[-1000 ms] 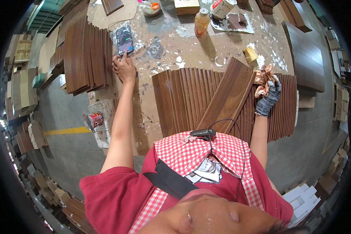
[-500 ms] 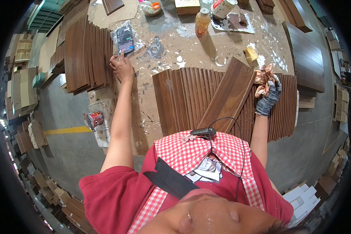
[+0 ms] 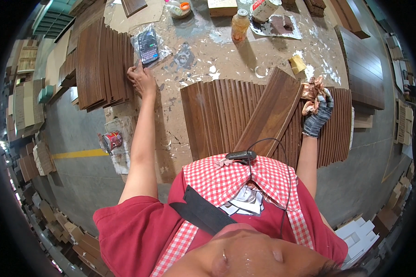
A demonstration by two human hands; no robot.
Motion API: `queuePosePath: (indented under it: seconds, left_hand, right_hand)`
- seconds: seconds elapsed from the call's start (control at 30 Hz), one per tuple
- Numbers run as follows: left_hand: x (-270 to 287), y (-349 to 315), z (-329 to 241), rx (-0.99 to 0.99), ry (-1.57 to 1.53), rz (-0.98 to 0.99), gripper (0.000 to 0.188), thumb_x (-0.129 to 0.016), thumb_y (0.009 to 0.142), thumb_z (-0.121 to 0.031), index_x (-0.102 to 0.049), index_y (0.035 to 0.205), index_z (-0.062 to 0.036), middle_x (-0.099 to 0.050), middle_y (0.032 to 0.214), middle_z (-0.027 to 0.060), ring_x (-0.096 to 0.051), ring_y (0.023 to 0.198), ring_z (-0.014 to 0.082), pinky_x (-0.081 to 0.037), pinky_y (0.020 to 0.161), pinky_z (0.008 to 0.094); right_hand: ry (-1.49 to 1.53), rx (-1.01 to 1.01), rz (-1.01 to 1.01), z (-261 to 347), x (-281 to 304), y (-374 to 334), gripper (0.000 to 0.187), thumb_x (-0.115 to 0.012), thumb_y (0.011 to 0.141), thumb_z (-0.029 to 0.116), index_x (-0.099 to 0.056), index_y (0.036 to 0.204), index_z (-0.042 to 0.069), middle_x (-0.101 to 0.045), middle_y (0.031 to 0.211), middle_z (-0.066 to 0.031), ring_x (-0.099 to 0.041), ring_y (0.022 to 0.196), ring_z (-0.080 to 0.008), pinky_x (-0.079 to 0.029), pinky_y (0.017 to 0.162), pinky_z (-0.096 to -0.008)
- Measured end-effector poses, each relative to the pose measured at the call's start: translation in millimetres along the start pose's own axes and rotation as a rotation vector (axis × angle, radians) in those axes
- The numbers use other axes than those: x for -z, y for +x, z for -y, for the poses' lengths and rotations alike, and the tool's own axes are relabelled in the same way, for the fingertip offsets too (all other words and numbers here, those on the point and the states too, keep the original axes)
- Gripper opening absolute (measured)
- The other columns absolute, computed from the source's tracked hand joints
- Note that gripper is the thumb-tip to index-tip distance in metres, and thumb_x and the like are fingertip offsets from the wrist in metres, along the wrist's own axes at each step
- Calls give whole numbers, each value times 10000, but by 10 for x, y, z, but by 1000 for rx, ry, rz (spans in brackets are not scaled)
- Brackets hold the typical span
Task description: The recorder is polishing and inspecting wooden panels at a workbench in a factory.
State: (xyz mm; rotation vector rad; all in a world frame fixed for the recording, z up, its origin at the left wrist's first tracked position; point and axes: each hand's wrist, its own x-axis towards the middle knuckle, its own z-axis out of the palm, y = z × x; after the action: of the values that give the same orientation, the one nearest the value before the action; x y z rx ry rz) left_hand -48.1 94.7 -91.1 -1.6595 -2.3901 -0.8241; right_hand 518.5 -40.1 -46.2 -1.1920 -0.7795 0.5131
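Observation:
A phone (image 3: 148, 46) with a keyboard lit on its screen lies in a clear plastic bag on the worktable. Just below its lower left corner is my bare left hand (image 3: 142, 81), index finger stretched toward the screen and the other fingers loosely bent, with nothing held. My right hand (image 3: 319, 113), in a grey striped knit glove, grips a brown-stained rag (image 3: 313, 90). That rag rests by the upper right end of a loose dark brown board (image 3: 270, 111), which lies slantwise over a row of brown wooden strips (image 3: 203, 115).
A stack of brown boards (image 3: 101, 64) stands at the table's left. Toward the back are a bottle of amber liquid (image 3: 240, 27), a tipped white container (image 3: 263, 10) and a yellow sponge block (image 3: 297, 64). A red can (image 3: 111, 141) sits at the near left edge.
My left hand has drawn slightly down and left, its index finger shifting from the phone's keyboard area to near its lower corner. My right hand and the rag stay put.

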Motion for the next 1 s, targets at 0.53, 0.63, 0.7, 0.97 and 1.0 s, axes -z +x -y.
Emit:
queuePosePath:
  seconds: [0.53, 0.63, 0.7, 0.97, 1.0]
  left_hand:
    - [31, 107, -205, -21, 42, 100, 387, -496, 920, -253, -599, 1285, -181, -355, 1246, 118, -374, 1163, 339, -368, 948, 524]
    - [36, 127, -250, 4, 48, 93, 382, -503, 920, -258, -602, 1283, -189, -351, 1260, 119, -372, 1179, 348, -357, 979, 535]
    - [41, 151, -230, 62, 40, 83, 382, -506, 920, -262, -602, 1284, -195, -350, 1264, 118, -371, 1185, 354, -354, 991, 543]
    - [142, 202, -247, 102, 48, 122, 411, -483, 922, -270, -587, 1317, -230, -345, 1279, 108, -351, 1243, 373, -349, 1016, 599]
    - [153, 207, -240, 102, 48, 120, 411, -483, 922, -270, -587, 1317, -230, -345, 1279, 108, -351, 1243, 373, -349, 1016, 599]
  right_hand:
    - [54, 14, -1, -22, -39, 2, 263, -603, 896, 63, -605, 1154, 13, -635, 1143, -76, -605, 1044, -175, -480, 948, -315]
    - [41, 3, -8, 3, -55, -21, 267, -606, 893, 63, -603, 1156, 13, -633, 1145, -79, -602, 1051, -179, -475, 956, -317]
    - [32, -11, -14, 22, -87, -22, 271, -607, 891, 63, -602, 1157, 13, -632, 1145, -81, -600, 1054, -181, -473, 960, -319]
    - [83, 38, 16, 15, -97, 28, 247, -622, 882, 56, -617, 1128, 40, -643, 1122, -79, -616, 1013, -182, -512, 915, -334]
    - [85, 38, 17, 16, -108, 28, 247, -622, 882, 56, -617, 1128, 40, -643, 1122, -79, -616, 1013, -182, -512, 915, -334]
